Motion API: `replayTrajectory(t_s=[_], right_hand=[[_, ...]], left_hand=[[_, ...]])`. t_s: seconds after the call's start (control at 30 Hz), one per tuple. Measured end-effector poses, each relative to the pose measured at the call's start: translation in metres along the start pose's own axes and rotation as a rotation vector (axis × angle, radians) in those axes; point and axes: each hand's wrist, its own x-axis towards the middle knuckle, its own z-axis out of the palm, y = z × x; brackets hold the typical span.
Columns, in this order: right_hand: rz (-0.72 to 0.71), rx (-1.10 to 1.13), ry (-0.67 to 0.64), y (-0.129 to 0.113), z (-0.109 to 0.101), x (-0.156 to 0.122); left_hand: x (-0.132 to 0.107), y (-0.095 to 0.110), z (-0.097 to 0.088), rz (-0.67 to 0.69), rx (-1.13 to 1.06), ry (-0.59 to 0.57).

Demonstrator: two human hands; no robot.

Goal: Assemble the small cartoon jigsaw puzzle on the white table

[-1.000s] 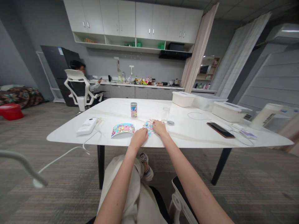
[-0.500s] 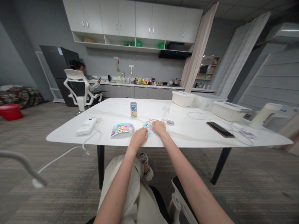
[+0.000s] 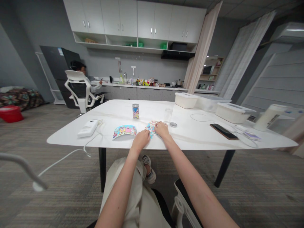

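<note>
A pile of small, colourful pieces, which look like jigsaw pieces, lies on the white table between my hands. My left hand rests at the pile's near left edge, fingers curled in. On its right side, the bent fingers of my right hand touch the pieces. Whatever is inside either hand is too small or hidden. Left of the pile lies a curved cartoon picture sheet. Behind stands a closed cartoon-printed can. A clear jar and a round silver lid are just beyond my right hand.
A white table spans the view. On its left are a white power-bank-like device and a cable. To the right lie a phone, lidded boxes and a white bottle. A person sits in a chair beyond.
My right hand has shifted very slightly left over the pieces. My left hand and the other things on the table stay in place.
</note>
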Motion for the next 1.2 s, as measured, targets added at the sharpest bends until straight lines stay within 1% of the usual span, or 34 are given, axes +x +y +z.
replayTrajectory(t_s=[0.3, 0.47, 1.2], right_hand=[[-0.01, -0.006, -0.018, -0.0017, -0.0028, 0.0], [-0.017, -0.008, -0.016, -0.0018, -0.0036, -0.001], [0.007, -0.028, -0.023, -0.0026, -0.0052, 0.0002]], left_hand=[[-0.0004, 0.0011, -0.0026, -0.001, 0.011, -0.005], [-0.0004, -0.0001, -0.0004, -0.011, -0.009, -0.004], [-0.0001, 0.0005, -0.0004, 0.001, -0.005, 0.007]])
